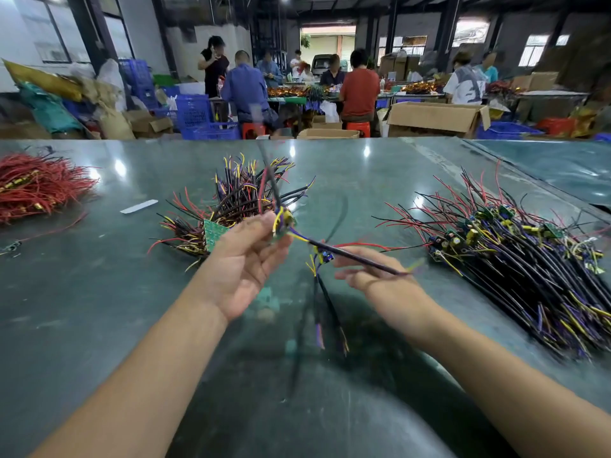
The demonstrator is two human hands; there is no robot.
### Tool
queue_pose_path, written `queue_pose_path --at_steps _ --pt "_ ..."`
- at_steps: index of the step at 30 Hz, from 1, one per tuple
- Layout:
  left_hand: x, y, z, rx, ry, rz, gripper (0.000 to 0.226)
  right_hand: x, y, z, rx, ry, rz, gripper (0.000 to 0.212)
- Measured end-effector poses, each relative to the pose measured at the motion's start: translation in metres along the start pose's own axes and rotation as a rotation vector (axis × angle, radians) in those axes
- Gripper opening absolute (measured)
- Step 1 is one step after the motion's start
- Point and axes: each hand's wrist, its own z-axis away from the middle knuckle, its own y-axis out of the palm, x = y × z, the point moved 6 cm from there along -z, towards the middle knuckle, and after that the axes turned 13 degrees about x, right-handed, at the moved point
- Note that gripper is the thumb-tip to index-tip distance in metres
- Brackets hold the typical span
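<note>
My left hand [244, 259] is raised palm-up over the green table [99, 309] and pinches a small circuit board [283, 224] with yellow, purple and black leads at its fingertips. One black cable [363, 259] runs from that board rightward across my right hand [373, 276], which is blurred, with its fingers stretched out and apart. A second small board [324, 258] hangs just left of those fingertips, and its black cables [330, 319] dangle toward the table. What holds it up is not clear.
A heap of wired boards [241, 200] lies behind my left hand and a larger heap [515, 252] lies at the right. Red wires [36, 186] are piled far left, near a white strip [139, 206]. Beyond the table, several people work among boxes and blue crates.
</note>
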Motion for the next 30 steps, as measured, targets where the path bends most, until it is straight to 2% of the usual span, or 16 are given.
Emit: queue_pose_path --at_steps 2,3,5,7,9,11,12,14,16,17,20,24,30 --pt "0.01 0.007 0.0 0.058 -0.056 -0.046 0.017 -0.01 0.022 0.001 0.306 0.004 0.484 0.05" --pt "0.014 0.01 0.0 0.084 -0.078 -0.068 0.015 -0.013 0.032 0.002 0.401 -0.017 0.657 0.054" --pt "0.021 0.013 0.001 0.11 -0.106 -0.105 0.008 -0.006 0.04 0.005 0.421 -0.041 0.734 0.057" --pt "0.025 0.014 0.002 0.104 -0.123 -0.125 0.005 0.006 0.028 0.006 0.285 -0.112 0.636 0.053" --pt "0.027 0.012 0.003 0.075 -0.131 -0.147 0.014 0.008 0.0 0.005 0.016 -0.068 0.586 0.033" --pt "0.028 0.011 0.002 0.048 -0.121 -0.157 0.018 0.002 -0.03 0.007 -0.233 0.053 0.276 0.022" --pt "0.029 0.011 0.002 0.044 -0.112 -0.15 0.016 0.0 -0.038 0.008 -0.261 0.066 0.066 0.024" --pt "0.031 0.013 0.002 0.046 -0.103 -0.141 0.013 0.002 -0.036 0.008 -0.15 0.049 -0.277 0.027" --pt "0.034 0.016 0.004 0.069 -0.119 -0.21 0.014 0.006 -0.023 0.01 0.024 0.014 -0.539 0.015" --pt "0.036 0.018 0.004 0.091 -0.133 -0.262 0.016 0.008 -0.016 0.011 0.089 0.009 -0.596 0.009" --pt "0.04 0.022 0.007 0.155 -0.156 -0.348 0.019 0.011 -0.001 0.009 0.17 0.01 -0.493 0.02" --pt "0.04 0.023 0.008 0.178 -0.144 -0.408 0.009 0.013 0.003 0.01 0.176 -0.032 -0.449 0.019" --pt "0.036 0.022 0.008 0.244 -0.122 -0.447 0.024 0.016 0.003 0.014 0.201 -0.096 -0.402 0.024"
